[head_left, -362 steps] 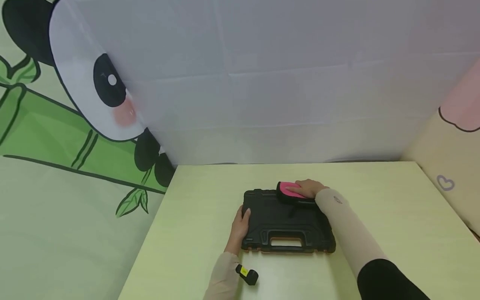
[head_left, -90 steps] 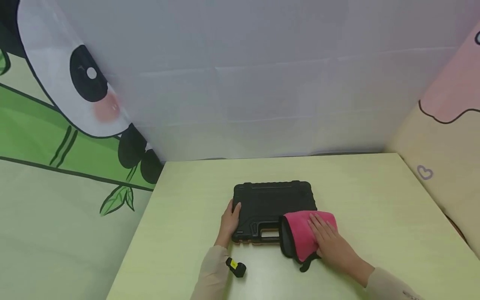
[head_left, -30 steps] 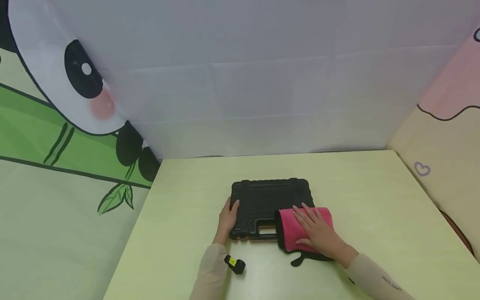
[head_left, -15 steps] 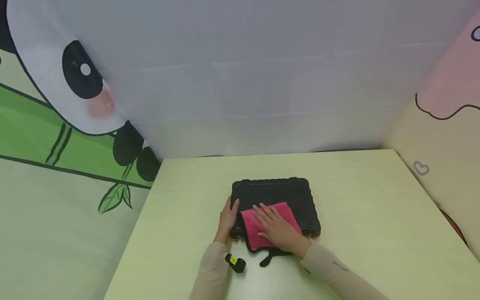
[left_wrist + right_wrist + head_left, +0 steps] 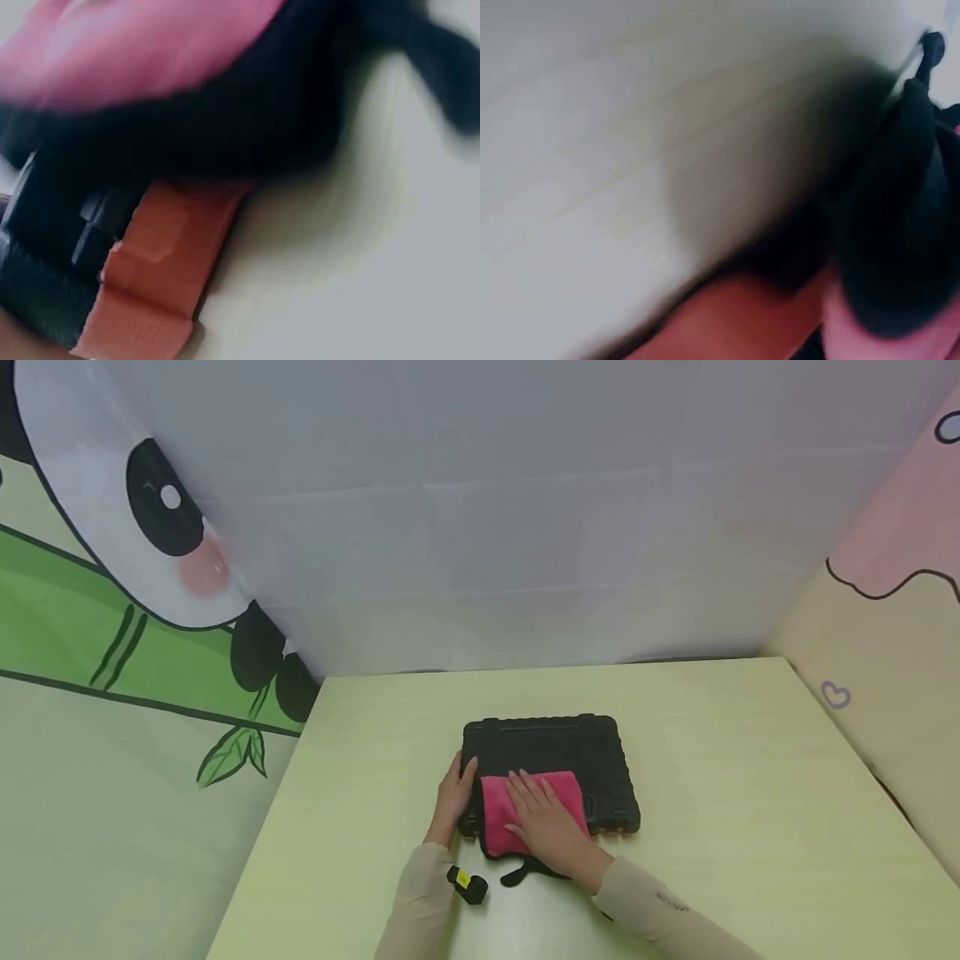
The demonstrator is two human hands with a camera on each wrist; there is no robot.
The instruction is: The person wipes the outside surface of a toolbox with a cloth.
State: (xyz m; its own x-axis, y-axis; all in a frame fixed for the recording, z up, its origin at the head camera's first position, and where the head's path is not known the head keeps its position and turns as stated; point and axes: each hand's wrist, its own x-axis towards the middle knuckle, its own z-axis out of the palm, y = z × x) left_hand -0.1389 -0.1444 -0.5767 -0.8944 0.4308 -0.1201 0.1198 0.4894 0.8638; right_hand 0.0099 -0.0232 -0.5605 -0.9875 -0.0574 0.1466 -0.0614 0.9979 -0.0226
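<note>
A black plastic carrying case (image 5: 547, 745) lies flat on the table, its handle side facing the person. At its left edge my left hand (image 5: 453, 797) grips the case, thumb on top. My right hand (image 5: 551, 827) lies flat with spread fingers on a folded pink cloth (image 5: 497, 810) with a black backing. That cloth covers the front left part of the lid and hides the handle; a black strap hangs from it over the front edge. In the left wrist view, blurred, the cloth's black edge (image 5: 225, 135) overhangs the case's orange lower half (image 5: 165, 247).
The pale yellow table (image 5: 375, 760) reaches back to a white fabric wall (image 5: 525, 543). Printed panels stand at the left and right. A small black device with a yellow label (image 5: 468, 885) sits on the left wrist.
The right hand has slid the cloth leftward from the case's front right corner; much earlier it was at the far right edge. The left hand keeps its hold and the case stays in place.
</note>
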